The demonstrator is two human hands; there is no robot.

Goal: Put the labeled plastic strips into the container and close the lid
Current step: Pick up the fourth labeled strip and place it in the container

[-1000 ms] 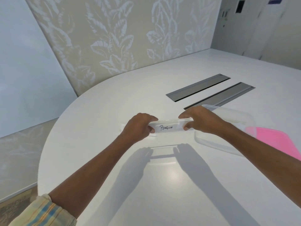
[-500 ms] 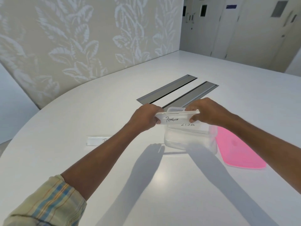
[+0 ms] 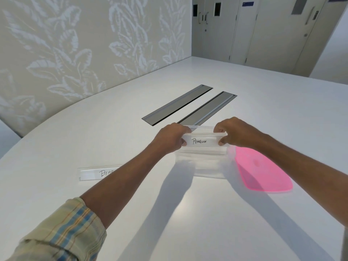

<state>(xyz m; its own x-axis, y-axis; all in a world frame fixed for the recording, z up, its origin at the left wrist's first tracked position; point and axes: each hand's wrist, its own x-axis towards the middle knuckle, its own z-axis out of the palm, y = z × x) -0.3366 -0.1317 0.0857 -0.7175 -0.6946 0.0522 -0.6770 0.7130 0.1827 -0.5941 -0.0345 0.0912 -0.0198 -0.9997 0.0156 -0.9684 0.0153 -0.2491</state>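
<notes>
both hands are holding one strip (image 3: 204, 141) level over the open container (image 3: 204, 162). the left hand (image 3: 170, 140) is pinching the strip's left end, fingers curled over the top and thumb tip showing under the lower edge. the right hand (image 3: 233, 133) is doing the same at the right end, thumb pressing the lower corner. the strip is facing the person, its label reading "penguin" in black handwriting. it is sitting right at the container's mouth, spanning it from side to side; i cannot tell whether it is touching the rim.

the container is clear, standing on the white table (image 3: 188, 213), its walls showing faintly below the strip. a pink lid (image 3: 261, 172) is lying flat on the table just to the container's right, not on it. a second strip (image 3: 96, 173) is lying on the table well to the left, its right end hidden behind the left forearm, with the letters "bea" showing. a plaid sleeve (image 3: 62, 232) is covering the left arm near the elbow. two grey slots (image 3: 188, 105) are running across the table beyond the hands.
</notes>
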